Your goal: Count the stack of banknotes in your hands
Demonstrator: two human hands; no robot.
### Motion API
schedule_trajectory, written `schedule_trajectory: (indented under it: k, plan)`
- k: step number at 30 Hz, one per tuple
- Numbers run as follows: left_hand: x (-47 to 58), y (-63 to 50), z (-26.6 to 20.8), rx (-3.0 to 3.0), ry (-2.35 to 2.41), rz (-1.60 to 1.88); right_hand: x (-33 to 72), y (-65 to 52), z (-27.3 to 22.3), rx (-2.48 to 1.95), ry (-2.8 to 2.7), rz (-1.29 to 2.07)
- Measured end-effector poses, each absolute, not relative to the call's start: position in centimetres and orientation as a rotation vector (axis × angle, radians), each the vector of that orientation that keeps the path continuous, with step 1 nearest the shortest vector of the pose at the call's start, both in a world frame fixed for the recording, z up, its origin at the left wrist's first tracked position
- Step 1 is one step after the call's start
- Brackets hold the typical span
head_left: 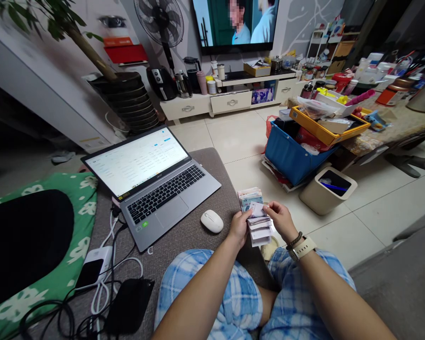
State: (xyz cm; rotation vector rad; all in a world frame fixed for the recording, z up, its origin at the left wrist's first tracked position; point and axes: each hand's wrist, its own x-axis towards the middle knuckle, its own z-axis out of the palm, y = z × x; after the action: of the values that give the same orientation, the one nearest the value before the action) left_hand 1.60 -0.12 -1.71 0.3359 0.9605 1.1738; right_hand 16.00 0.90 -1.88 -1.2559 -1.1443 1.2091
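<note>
A stack of banknotes (260, 231) is held up in front of my knees, some notes bluish, others pale purple and folded over. My left hand (239, 227) grips the stack from its left side, thumb on top. From the right, my right hand (280, 218) pinches the edge of a pale purple note (257, 209) lying across the stack. A dark bracelet and a beige watch (302, 248) are on my right wrist. Left of my left hand, a white mouse (212, 221) rests on the grey sofa seat, beside an open laptop (170, 208) with a lit screen.
Cables, a white power bank (102, 257) and a black pouch (129, 304) lie at lower left, near a green cloth (81, 189). At right stand a blue bin (290, 158), a beige trash can (313, 196) and a cluttered table (403, 118). A TV cabinet (194, 106) lines the far wall.
</note>
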Motion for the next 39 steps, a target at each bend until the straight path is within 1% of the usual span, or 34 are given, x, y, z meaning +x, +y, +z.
schedule_trajectory:
  k: [22, 39]
  plan:
    - [1.80, 0.07, -1.84, 0.307, 0.875, 1.195, 15.95, 0.96, -1.72, -1.211, -1.118, 1.276]
    - [1.79, 0.20, -2.06, 0.323, 0.866, 1.200, 15.80, 0.77, -1.26, -1.197, -1.109, 1.264]
